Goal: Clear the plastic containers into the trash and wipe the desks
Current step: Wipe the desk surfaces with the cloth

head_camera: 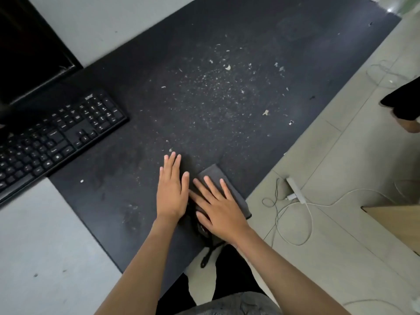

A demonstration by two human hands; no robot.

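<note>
— Crumbs [218, 87] lay all over the black desk mat [261, 37], pale flakes and dust, thickest in the middle. Did you see where the cloth was?

— Yes. The dark grey cloth [216, 176] was folded, at the near right edge of the mat, far from the black keyboard [56, 135] on the left. The right hand [218, 208] lay flat on it, fingers straight and spread, pressing it down, not pinching.

— And the other hand?

— The left hand [172, 189] was flat on the mat just beside the cloth, fingers straight and close together, holding nothing. The two hands nearly touched.

— What was on the floor?

— A white power strip [295, 189] with white cables [295, 223] on the pale tiles, right of the desk.
</note>
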